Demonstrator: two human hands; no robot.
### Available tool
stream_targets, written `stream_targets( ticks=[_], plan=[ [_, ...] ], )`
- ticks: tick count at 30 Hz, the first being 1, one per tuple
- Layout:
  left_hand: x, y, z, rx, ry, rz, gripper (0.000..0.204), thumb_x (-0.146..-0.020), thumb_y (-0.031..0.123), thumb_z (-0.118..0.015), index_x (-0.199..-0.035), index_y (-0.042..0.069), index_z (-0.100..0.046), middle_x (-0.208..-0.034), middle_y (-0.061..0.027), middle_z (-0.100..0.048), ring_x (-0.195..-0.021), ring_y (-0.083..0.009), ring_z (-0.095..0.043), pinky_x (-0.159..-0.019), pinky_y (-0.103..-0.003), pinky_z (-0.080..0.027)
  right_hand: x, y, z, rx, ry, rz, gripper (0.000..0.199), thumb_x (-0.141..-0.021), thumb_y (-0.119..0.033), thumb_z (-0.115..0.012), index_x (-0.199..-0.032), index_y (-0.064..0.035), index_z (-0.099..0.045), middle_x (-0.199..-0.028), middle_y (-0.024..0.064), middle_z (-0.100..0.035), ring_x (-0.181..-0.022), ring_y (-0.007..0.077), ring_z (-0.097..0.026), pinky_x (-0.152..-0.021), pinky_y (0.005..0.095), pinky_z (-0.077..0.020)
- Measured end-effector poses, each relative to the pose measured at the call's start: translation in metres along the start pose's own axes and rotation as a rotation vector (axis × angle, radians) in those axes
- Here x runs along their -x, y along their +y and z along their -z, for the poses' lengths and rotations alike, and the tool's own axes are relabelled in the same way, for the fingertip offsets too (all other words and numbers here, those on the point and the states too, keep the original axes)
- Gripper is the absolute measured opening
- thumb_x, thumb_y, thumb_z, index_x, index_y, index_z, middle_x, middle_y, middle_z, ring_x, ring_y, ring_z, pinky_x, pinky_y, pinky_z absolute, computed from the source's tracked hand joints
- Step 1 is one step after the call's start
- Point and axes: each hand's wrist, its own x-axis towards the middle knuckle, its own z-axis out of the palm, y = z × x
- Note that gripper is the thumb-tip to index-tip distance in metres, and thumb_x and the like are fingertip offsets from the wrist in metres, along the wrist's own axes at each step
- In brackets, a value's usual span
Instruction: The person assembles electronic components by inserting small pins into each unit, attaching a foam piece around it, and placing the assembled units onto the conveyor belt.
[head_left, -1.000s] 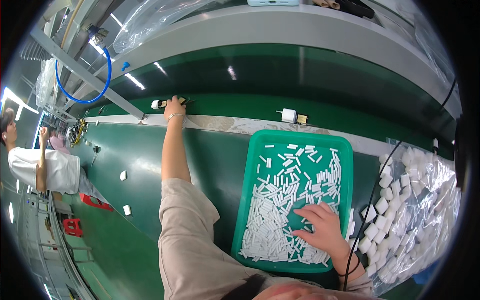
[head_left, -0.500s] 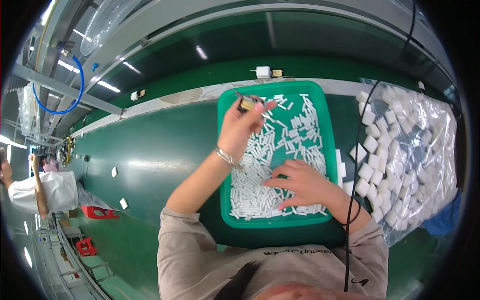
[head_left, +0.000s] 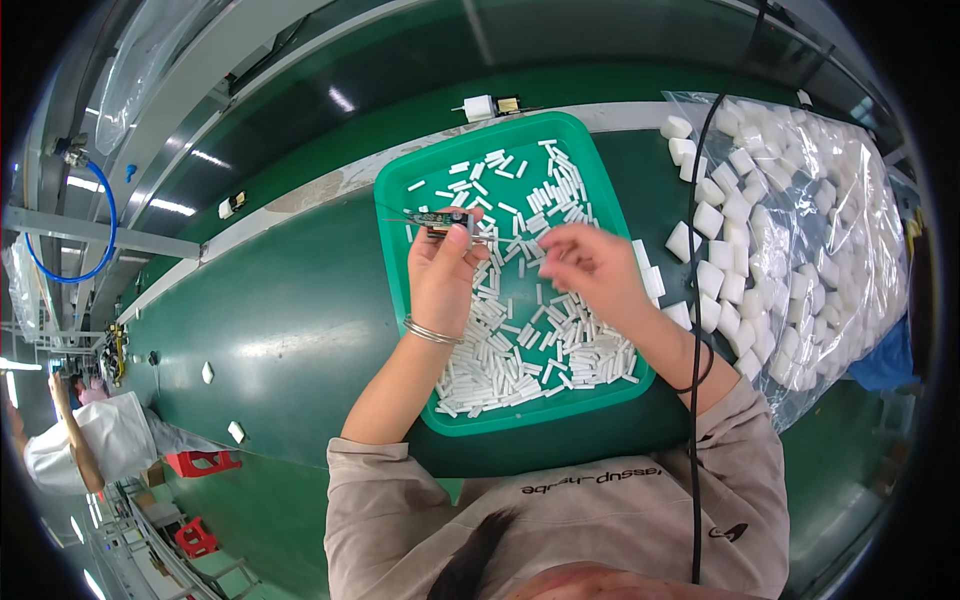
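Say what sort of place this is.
Probably a factory assembly line: a long green bench, a tray full of small white sticks, and a clear bag of white blocks.

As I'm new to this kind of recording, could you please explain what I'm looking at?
Gladly. There is no robot here: a person works with two bare hands. The view comes from the left one of two wide fisheye cameras worn on the head, looking down, so straight edges bend.

On the green worktop sits a green tray with many small white pieces. To its right, white blocks lie in and around a clear plastic bag.

The left hand holds a small part with thin leads above the tray. The right hand is also over the tray; its fingertips are blurred, so I cannot tell whether it holds anything.
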Motion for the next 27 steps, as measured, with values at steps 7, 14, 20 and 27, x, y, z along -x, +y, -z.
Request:
stream_targets(
  ticks=[7, 14, 20, 27],
  plan=[
    [0.0033, 0.0019, 0.0005, -0.081, -0.076, 0.023, 0.024, -0.078, 0.009, -0.059, -0.099, 0.0, -0.051, -0.097, -0.0139, -0.058, -0.071, -0.0142, -0.057, -0.066, -0.026, -0.047, -0.0027, 0.0029, 0.0016, -0.093, 0.078, 0.168, 0.021, -0.075, 0.004, -0.057, -0.095, 0.0031, -0.056, -0.083, 0.0073, -0.057, -0.071, 0.0104, -0.057, -0.062, 0.0211, -0.049],
    [0.0039, 0.0019, 0.0001, -0.043, -0.051, 0.005, 0.026, -0.078, 0.011, -0.06, -0.1, 0.0, -0.05, -0.098, -0.0141, -0.058, -0.068, -0.0144, -0.057, -0.065, -0.027, -0.048, -0.0027, 0.0038, 0.0005, -0.138, 0.046, 0.186, 0.02, -0.076, 0.004, -0.055, -0.095, 0.0031, -0.057, -0.084, 0.0078, -0.056, -0.073, 0.0106, -0.056, -0.061, 0.0211, -0.0492],
    [0.005, 0.0027, -0.0014, -0.046, -0.061, 0.011, 0.026, -0.078, 0.01, -0.06, -0.1, 0.0, -0.05, -0.098, -0.0138, -0.058, -0.068, -0.0144, -0.057, -0.065, -0.028, -0.048, -0.0025, 0.0018, -0.0014, -0.168, 0.041, 0.214, 0.027, -0.076, 0.005, -0.054, -0.103, 0.0012, -0.05, -0.082, 0.0064, -0.055, -0.073, 0.0098, -0.055, -0.061, 0.021, -0.0487],
    [0.0057, 0.0038, -0.0053, -0.247, -0.027, -0.068, 0.024, -0.075, 0.003, -0.059, -0.097, -0.001, -0.049, -0.096, -0.0134, -0.058, -0.067, -0.0136, -0.056, -0.063, -0.026, -0.048, -0.0012, 0.0001, -0.0018, -0.048, 0.043, 0.217, 0.031, -0.076, 0.005, -0.052, -0.106, -0.0006, -0.047, -0.08, 0.0057, -0.054, -0.071, 0.0102, -0.055, -0.06, 0.021, -0.0475]
  ],
)
